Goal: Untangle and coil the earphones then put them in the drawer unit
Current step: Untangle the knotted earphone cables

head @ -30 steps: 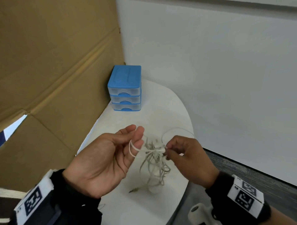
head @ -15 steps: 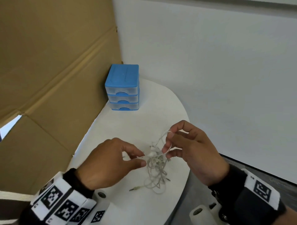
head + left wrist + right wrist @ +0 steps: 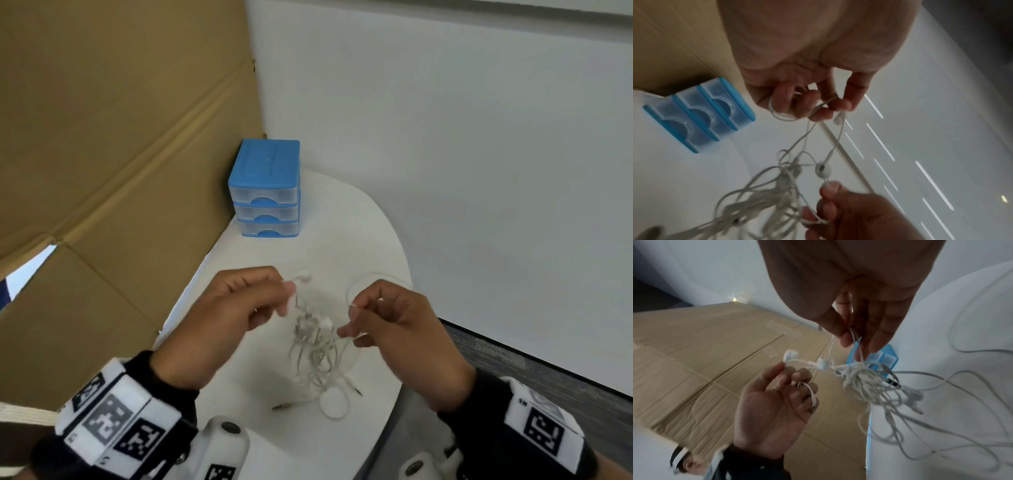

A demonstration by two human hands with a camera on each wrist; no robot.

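White earphones point(image 3: 313, 346) hang in a tangled knot point(image 3: 861, 378) between my two hands above the white table point(image 3: 363, 240). My left hand point(image 3: 236, 308) pinches the cord just below one earbud point(image 3: 301, 277), which sticks up past the fingertips point(image 3: 838, 105). My right hand point(image 3: 387, 318) pinches another strand point(image 3: 856, 339) of the cord on the right side of the knot. Loose loops and the jack plug point(image 3: 281, 406) trail down onto the table. The blue drawer unit point(image 3: 265, 188), with three clear drawers all closed, stands at the table's far left corner.
A tall cardboard sheet point(image 3: 120, 154) walls off the left side, touching the drawer unit. A white wall point(image 3: 445, 154) rises behind the table. The table's curved edge point(image 3: 404, 274) runs along the right, with dark floor point(image 3: 548, 370) beyond it.
My left hand has risen and now pinches the cord near an earbud lifted out of the tangle. My right hand has shifted right, pulling a strand; the knot hangs stretched between them.
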